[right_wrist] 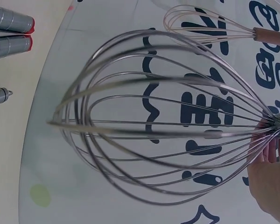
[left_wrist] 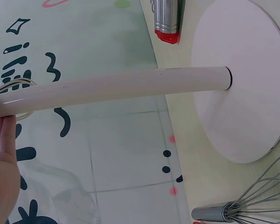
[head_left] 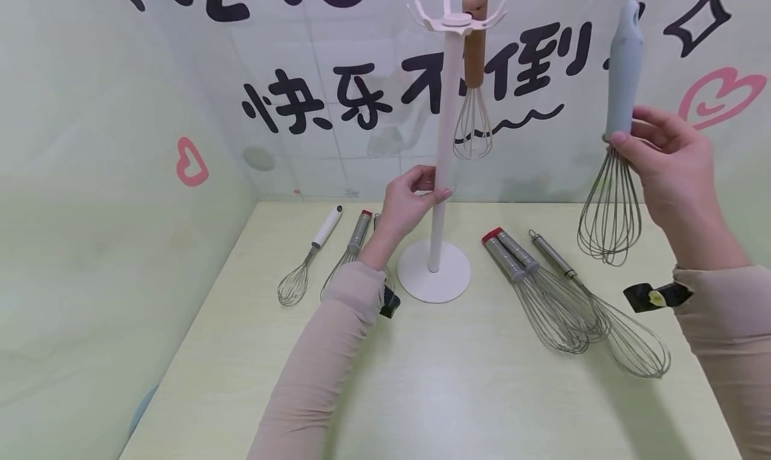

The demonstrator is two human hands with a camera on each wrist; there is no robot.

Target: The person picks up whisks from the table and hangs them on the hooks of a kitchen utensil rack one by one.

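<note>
In the head view my left hand [head_left: 409, 202] grips the white post of a hook stand [head_left: 448, 125], whose round base rests on the table. A whisk with a wooden handle [head_left: 474, 58] hangs from a hook at the stand's top. To the right, my right hand [head_left: 677, 162] pinches a whisk with a light blue handle [head_left: 624, 78] low on its handle. That whisk is upright in the air, wires down, its handle top about level with the hooks. Its wire loops [right_wrist: 144, 123] fill the right wrist view.
Left of the stand lie a white-handled whisk [head_left: 308, 259] and a metal whisk with a red end [head_left: 359, 232], another partly behind my left arm. On the right lie two red-ended metal whisks [head_left: 512, 256] and a slim metal one [head_left: 554, 254]. A printed cloth [head_left: 337, 159] hangs behind.
</note>
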